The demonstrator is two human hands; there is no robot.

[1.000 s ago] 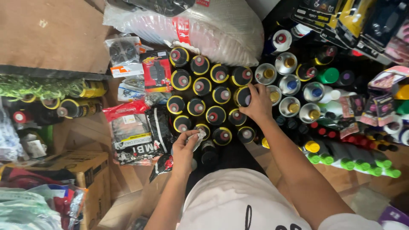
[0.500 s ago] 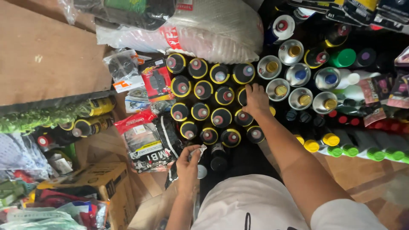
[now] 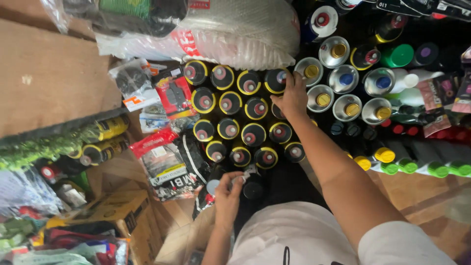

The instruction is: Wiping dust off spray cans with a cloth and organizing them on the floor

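Seen from above, a person in a white shirt (image 3: 294, 240) is reaching into a crowded display of cans. The right hand (image 3: 293, 96) is stretching forward with fingers spread and curved, resting on the top of a black aerosol can with a yellow rim (image 3: 277, 109), which is standing upright at the right edge of a tight cluster of matching black and yellow cans (image 3: 230, 103). The hand is touching the can's top rather than closing around it. The left hand (image 3: 227, 194) is sitting nearer the body, its fingers pinching a small white piece (image 3: 247, 172) beside a black can with a dark cap (image 3: 253, 186); what the piece is cannot be told.

Just right of the right hand, silver-topped cans with yellow and blue caps (image 3: 346, 107) are standing in rows. Farther right, and nearer the body, bottles with green and yellow caps (image 3: 407, 166) are lying on their sides. Beyond the right hand, a large bundle wrapped in clear plastic (image 3: 230, 32) is lying across the back. Left of the left hand, red and black packets in plastic sleeves (image 3: 167, 157) are overlapping, and a brown cardboard box (image 3: 117, 211) is sitting farther left.
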